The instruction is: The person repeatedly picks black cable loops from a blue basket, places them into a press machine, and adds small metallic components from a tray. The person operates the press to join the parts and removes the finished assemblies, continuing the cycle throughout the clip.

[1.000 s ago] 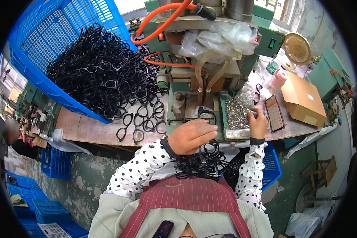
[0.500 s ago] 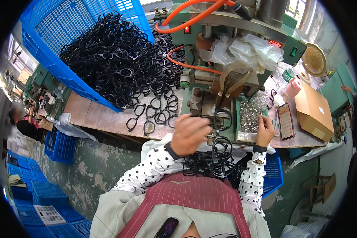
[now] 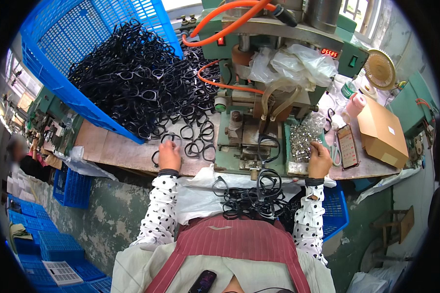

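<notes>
My left hand [image 3: 169,157] is at the near edge of loose black eyeglass frames [image 3: 197,148] on the table, its bent fingers closed on one frame [image 3: 155,158], which it partly hides. My right hand [image 3: 320,160] is over the tray [image 3: 295,169] of small shiny metal parts [image 3: 300,141], thumb and fingertips pinched together; whatever is between them is too small to make out. Between my hands, a black eyeglass frame [image 3: 269,155] rests at the front of the green press [image 3: 234,158]. More black frames [image 3: 254,200] lie heaped over my lap.
A tilted blue crate [image 3: 90,105] spills a large heap of black frames [image 3: 127,83] at the left. Right of the tray lie scissors [image 3: 335,155], a phone [image 3: 347,146] and a cardboard box [image 3: 382,132]. An orange hose [image 3: 215,29] loops over the press. Another person [image 3: 29,163] sits far left.
My left hand has moved left, from in front of the press to the loose frames on the table. My right hand stays at the metal parts. The whole view has shifted slightly.
</notes>
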`<state>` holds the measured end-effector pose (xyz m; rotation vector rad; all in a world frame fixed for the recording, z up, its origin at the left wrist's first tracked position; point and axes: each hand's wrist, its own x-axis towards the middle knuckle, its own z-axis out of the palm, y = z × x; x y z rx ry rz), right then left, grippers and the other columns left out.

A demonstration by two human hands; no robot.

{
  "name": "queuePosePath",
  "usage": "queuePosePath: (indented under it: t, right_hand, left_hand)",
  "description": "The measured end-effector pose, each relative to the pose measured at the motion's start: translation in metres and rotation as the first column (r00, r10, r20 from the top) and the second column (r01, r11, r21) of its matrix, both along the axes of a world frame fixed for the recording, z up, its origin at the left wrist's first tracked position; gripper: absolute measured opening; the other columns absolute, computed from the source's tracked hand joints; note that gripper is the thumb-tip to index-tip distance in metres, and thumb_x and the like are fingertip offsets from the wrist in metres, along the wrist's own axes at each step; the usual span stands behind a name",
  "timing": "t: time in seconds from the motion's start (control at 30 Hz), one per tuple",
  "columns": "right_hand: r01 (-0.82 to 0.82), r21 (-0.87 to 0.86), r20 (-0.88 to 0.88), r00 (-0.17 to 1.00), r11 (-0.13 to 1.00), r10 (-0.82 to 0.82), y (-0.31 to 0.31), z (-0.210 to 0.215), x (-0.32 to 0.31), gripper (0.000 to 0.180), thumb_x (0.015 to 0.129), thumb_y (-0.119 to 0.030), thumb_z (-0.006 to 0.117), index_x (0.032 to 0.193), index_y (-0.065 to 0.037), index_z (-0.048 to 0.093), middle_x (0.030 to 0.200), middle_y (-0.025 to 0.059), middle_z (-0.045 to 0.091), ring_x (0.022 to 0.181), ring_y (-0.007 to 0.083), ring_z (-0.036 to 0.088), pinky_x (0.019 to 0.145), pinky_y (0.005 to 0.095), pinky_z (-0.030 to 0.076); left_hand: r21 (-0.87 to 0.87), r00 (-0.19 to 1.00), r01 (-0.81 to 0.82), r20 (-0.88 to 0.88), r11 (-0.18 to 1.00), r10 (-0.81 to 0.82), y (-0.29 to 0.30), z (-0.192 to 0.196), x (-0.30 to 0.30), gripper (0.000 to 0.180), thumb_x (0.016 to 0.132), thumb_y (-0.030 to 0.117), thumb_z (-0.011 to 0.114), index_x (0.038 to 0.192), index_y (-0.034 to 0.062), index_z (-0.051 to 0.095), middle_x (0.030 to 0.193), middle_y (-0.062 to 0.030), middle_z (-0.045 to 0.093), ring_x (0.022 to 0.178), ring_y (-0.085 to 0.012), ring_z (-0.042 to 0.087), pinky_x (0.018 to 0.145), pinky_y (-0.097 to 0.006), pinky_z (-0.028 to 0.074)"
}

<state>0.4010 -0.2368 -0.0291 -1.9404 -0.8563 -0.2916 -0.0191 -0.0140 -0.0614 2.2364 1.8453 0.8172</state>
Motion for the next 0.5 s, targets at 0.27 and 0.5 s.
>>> queuePosePath:
  t: [0.27, 0.5]
  right_hand:
    - [-0.172, 0.162, -0.230, 0.951, 0.972, 0.207, 0.025, 0.054, -0.047, 0.009, 0.076, -0.005, 0.070, 0.085, -0.003, 0.070, 0.074, 0.0084, 0.069, 0.065, 0.0163, 0.063, 0.062, 0.0278, 0.048]
    - [-0.476, 0.330, -0.342, 0.744, 0.815, 0.574, 0.022, 0.120, -0.092, 0.016, 0.077, 0.001, 0.068, 0.092, 0.001, 0.072, 0.084, 0.0090, 0.070, 0.075, 0.0116, 0.063, 0.068, 0.0251, 0.048]
  left_hand:
    - [0.308, 0.870, 0.210, 0.374, 0.928, -0.321, -0.044, 0.117, 0.071, 0.039, 0.093, 0.013, 0.060, 0.130, 0.0111, 0.049, 0.083, -0.0116, 0.065, 0.062, -0.0298, 0.060, 0.058, -0.036, 0.048]
    - [0.732, 0.423, 0.618, -0.003, 0.287, -0.906, -0.098, 0.155, 0.138, 0.048, 0.063, -0.006, 0.067, 0.109, 0.0056, 0.063, 0.095, -0.0035, 0.067, 0.079, -0.0208, 0.064, 0.072, -0.036, 0.047]
